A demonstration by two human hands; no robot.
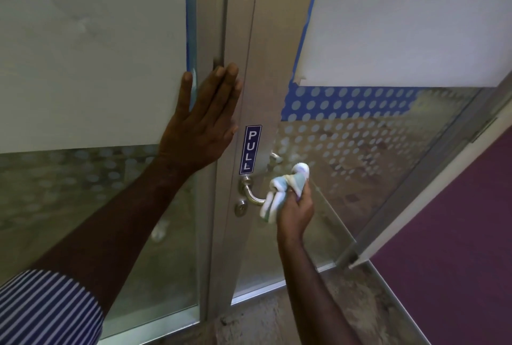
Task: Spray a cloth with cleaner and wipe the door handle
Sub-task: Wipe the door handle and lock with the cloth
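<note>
Door handle (253,197), a curved metal lever, sits low on the door's frame (266,73) under a blue PULL sticker (251,149), its free end wrapped in the cloth (285,190). The right hand (295,213) has its grip curled round that bunched cloth from below and the right, pressing it onto the lever, likely so the damp fabric rubs all round the bar. That arm reaches up from the near right. The left hand (203,123) lies flat, fingers straight and pointing up, against the neighbouring frame, apparently to steady the door; its striped sleeve (47,308) shows near left. No spray bottle is visible.
</note>
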